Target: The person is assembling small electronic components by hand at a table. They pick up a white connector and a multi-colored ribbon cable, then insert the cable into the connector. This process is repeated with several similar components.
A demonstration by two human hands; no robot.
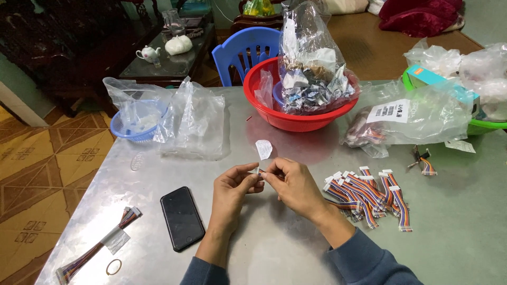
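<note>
My left hand [232, 186] and right hand [291, 183] meet above the middle of the worktop [274, 248], fingertips pinched together on a small white piece [260, 171]; I cannot tell what it is. The red bowl [266, 113] behind them holds a clear plastic bag [311, 68] stuffed with crumpled scraps. The blue basket [138, 133] on the left holds another clear bag. A bundle of striped ribbon cables [369, 195] lies just beside my right wrist. A black phone [182, 217] lies near my left forearm.
</note>
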